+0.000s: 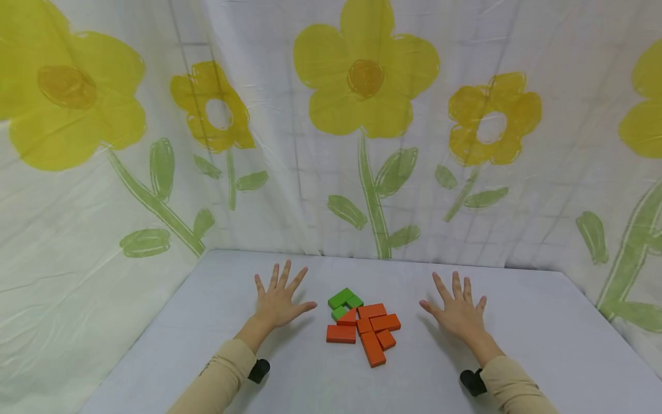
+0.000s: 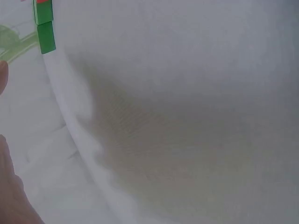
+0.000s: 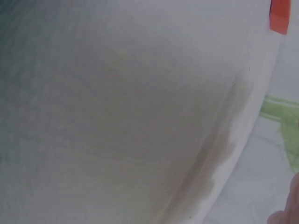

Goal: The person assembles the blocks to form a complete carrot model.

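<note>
Both hands are spread over a white table, palms down, on either side of a cluster of small blocks. The left hand (image 1: 279, 300) is to the left of the green blocks (image 1: 341, 298), holding nothing. To the right of the orange-red blocks (image 1: 385, 322) is the right hand (image 1: 459, 313), fingers splayed and also holding nothing. Among the blocks are a red triangle (image 1: 349, 317) and a red rectangular block (image 1: 341, 334). The left wrist view catches a green block (image 2: 46, 37) and part of the left hand; the right wrist view catches an orange block (image 3: 280, 16) and a bit of the right hand.
The table (image 1: 289, 379) is covered in white cloth and ends at a white curtain (image 1: 279, 190) printed with yellow flowers. A dark wrist camera (image 1: 259, 371) sits at the left sleeve, and another wrist camera (image 1: 473, 382) at the right sleeve.
</note>
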Action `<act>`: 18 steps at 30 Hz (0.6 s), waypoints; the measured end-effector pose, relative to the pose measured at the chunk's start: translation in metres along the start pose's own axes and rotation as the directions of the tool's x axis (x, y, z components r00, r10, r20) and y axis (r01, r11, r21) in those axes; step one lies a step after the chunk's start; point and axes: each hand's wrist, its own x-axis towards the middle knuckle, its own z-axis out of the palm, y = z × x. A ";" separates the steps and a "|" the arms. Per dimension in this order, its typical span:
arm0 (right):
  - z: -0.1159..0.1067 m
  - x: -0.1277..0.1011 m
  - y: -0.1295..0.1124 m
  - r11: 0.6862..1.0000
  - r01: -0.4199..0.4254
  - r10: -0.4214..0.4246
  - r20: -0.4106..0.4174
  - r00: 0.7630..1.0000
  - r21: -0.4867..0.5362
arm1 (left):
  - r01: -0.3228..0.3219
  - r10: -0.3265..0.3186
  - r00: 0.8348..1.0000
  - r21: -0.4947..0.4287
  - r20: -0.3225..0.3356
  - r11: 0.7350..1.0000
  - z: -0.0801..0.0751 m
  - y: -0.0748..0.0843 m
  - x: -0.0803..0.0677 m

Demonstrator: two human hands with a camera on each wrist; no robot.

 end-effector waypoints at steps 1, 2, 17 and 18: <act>0.000 0.000 -0.001 1.000 0.001 -0.001 0.001 1.000 0.003 | -0.001 0.001 1.000 -0.001 0.003 1.000 0.000 0.000 0.000; 0.000 0.000 -0.001 1.000 0.004 -0.004 0.002 1.000 0.004 | -0.011 0.011 1.000 -0.005 0.000 1.000 0.001 0.000 0.000; 0.015 -0.009 -0.049 0.801 0.422 -0.512 0.121 0.851 0.424 | -0.565 0.596 0.772 -0.192 0.222 0.803 0.003 0.057 -0.014; 0.015 -0.011 -0.055 0.788 0.431 -0.535 0.142 0.833 0.438 | -0.564 0.592 0.766 -0.182 0.252 0.806 0.004 0.060 -0.014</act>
